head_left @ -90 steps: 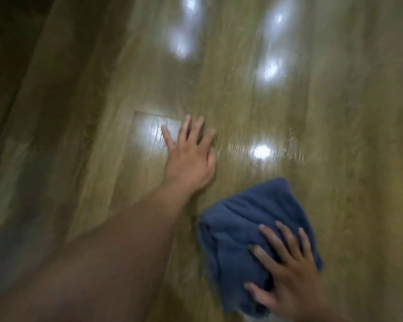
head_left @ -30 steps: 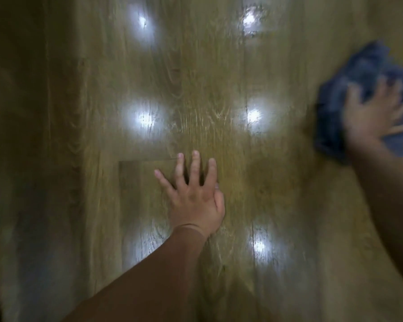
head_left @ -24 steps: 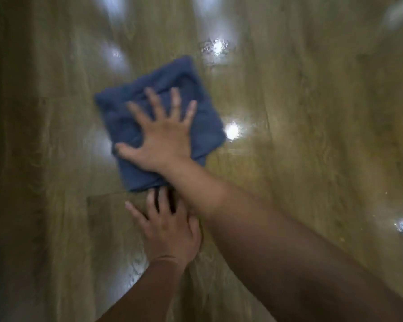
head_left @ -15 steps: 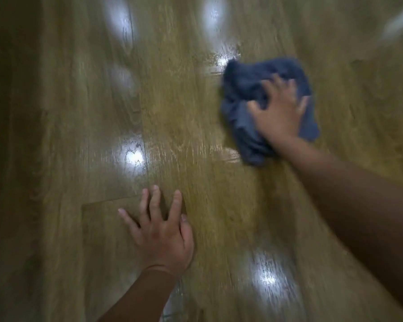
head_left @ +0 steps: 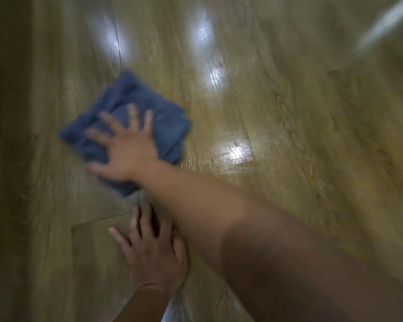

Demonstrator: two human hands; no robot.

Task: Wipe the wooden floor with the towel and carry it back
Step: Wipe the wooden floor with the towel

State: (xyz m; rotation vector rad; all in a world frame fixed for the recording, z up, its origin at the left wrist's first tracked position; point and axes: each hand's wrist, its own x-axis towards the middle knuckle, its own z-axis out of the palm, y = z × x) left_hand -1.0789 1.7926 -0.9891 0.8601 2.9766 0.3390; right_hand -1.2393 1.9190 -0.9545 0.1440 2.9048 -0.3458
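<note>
A folded blue towel [head_left: 165,122] lies flat on the glossy wooden floor [head_left: 289,112] at left of centre. My right hand [head_left: 123,147] presses down on it with fingers spread, the forearm crossing from the lower right. My left hand [head_left: 154,254] rests flat on the boards below the towel, fingers apart, partly under the right forearm. The frame is motion-blurred.
Bright ceiling-light reflections [head_left: 234,152] shine on the planks right of the towel. A pale blurred streak [head_left: 382,24] crosses the top right corner. The left side of the floor falls into dark shadow.
My right hand has swept the towel from the upper right across to the left, over the left hand. The left hand stays planted on the floor.
</note>
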